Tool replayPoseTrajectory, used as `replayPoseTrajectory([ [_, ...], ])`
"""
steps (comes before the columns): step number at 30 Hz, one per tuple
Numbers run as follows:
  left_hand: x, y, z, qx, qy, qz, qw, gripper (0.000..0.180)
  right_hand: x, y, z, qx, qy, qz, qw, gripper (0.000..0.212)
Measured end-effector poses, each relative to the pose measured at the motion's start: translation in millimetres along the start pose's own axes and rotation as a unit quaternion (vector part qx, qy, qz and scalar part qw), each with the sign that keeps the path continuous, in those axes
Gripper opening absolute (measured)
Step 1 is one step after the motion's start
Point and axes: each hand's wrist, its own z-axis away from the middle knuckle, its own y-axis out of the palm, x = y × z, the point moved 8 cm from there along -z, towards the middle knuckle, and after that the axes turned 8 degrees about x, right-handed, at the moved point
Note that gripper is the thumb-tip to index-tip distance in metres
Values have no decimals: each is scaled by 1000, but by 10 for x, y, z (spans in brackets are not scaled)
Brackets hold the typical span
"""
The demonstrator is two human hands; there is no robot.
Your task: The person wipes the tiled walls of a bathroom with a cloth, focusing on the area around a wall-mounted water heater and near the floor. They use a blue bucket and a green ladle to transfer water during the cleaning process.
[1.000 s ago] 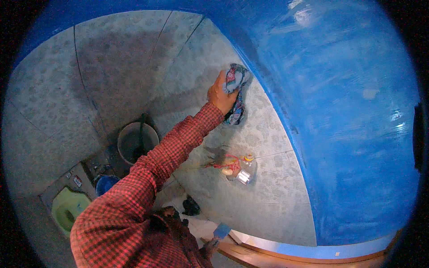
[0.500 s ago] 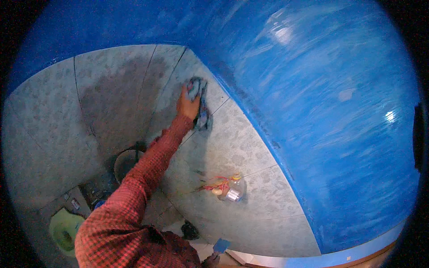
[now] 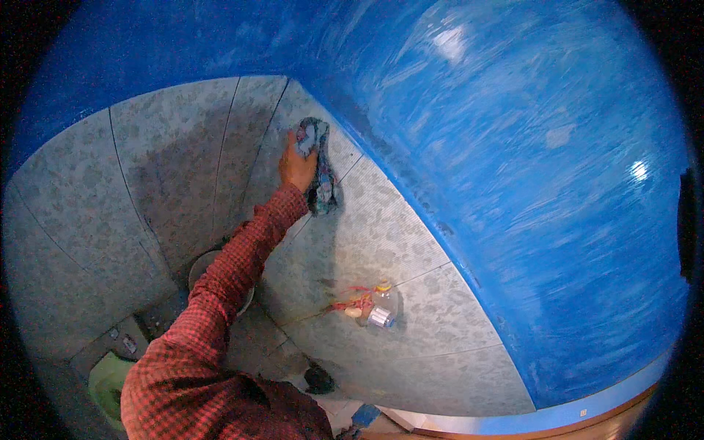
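My left hand [image 3: 297, 172], at the end of an arm in a red checked sleeve, presses a crumpled, dark patterned cloth [image 3: 321, 187] against the tiled wall [image 3: 396, 220]. The cloth lies close to the corner, just below the blue upper wall [image 3: 513, 147]. Its fingers are closed on the cloth, which hangs down beside the hand. At the lower edge, my right hand [image 3: 350, 433] is only partly in view and grips a small flat blue thing [image 3: 365, 416], whose kind I cannot make out.
A small clear shelf on the wall carries a silver container [image 3: 381, 317], a yellow-capped bottle [image 3: 383, 284] and red things [image 3: 356, 301]. A round bucket [image 3: 199, 270] stands partly behind my arm. Lower left is a green squat pan [image 3: 110, 381]. A dark object [image 3: 319, 379] lies near my body.
My left hand and the cloth have shifted slightly left and up in the picture; the view has also shifted a little. The blue thing sits slightly lower. Both hands keep their hold.
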Motion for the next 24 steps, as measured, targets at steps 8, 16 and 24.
replayPoseTrajectory([
  [8,791,-750,-1488,-171,154,-287,930,64,275,100,-164,24,-44,-34,998,32],
  [16,-1,-223,198,84,111,-220,966,62,0,31,61,11,21,-40,999,32],
  [24,158,-562,-819,-18,41,-220,975,58,-33,1,71,27,28,-75,996,31],
])
